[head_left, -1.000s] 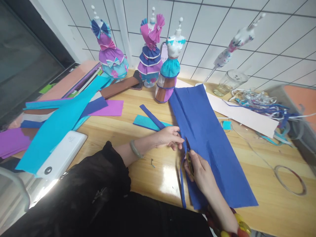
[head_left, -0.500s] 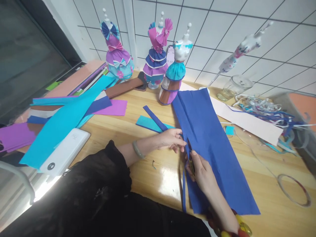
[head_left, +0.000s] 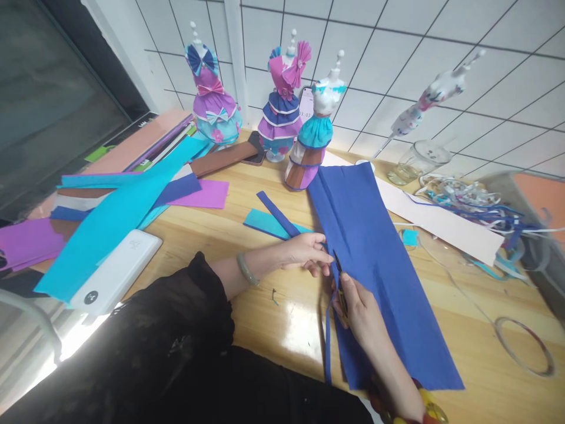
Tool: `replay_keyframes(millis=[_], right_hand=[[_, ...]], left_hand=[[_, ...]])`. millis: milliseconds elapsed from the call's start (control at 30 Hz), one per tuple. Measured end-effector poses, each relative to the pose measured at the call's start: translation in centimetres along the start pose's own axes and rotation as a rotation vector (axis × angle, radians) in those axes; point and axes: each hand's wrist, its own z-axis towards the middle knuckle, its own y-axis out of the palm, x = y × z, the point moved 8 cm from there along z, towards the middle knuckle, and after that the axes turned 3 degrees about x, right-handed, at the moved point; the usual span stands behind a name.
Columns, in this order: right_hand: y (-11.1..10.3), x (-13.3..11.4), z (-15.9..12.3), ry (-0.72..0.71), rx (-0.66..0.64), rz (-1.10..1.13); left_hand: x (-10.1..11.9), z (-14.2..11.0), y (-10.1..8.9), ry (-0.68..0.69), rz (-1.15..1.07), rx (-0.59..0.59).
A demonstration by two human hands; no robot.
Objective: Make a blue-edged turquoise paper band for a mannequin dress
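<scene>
The right hand (head_left: 359, 306) keeps a closed grip around the handles of the small scissors (head_left: 337, 262), their dark blades pointing away from the person along the left edge of the blue sheet (head_left: 371, 235), which lies lengthwise on the desk (head_left: 260, 330). The left hand (head_left: 304, 252) has its fingers loosely curled at that same edge, the index fingertip just beside the blade tips; whether its grip pinches the sheet, I cannot tell. Compared with a second ago, the scene sits lower and farther right in view, less yellow shows on the scissor handles, and both hands remain close together at the edge. The right fingers hide much of the handles, and the gap between the blades is hard to make out. A narrow blue strip (head_left: 328, 347) hangs below, its upper end lost near the right fingers. The bead bracelet (head_left: 430, 406) is cut off by the lower border.
</scene>
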Motion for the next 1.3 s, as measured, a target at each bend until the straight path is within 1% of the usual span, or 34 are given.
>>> replay_keyframes(millis=[333, 467, 667, 900, 1100, 1300], right_hand=[[-0.1, 0.0, 0.0, -0.001, -0.006, -0.009], [0.0, -0.6, 0.4, -0.005, -0.023, 0.027], [-0.2, -1.3, 0.9, 0.006, -0.026, 0.001], [-0.2, -0.7, 1.2, 0.039, -0.044, 0.024], [-0.3, -0.7, 1.4, -0.014, -0.035, -0.022], [-0.4, -0.6, 1.5, -0.016, -0.025, -0.063]], left_hand=[[0.9, -0.2, -0.5, 0.027, -0.015, 0.094], [1.1, -0.3, -0.2, 0.026, -0.006, 0.085], [0.8, -0.1, -0.4, 0.032, -0.017, 0.072], [0.7, 0.0, -0.3, 0.031, -0.016, 0.043], [0.7, -0.1, -0.3, 0.034, -0.001, 0.029], [0.7, -0.1, -0.4, 0.022, -0.015, 0.047]])
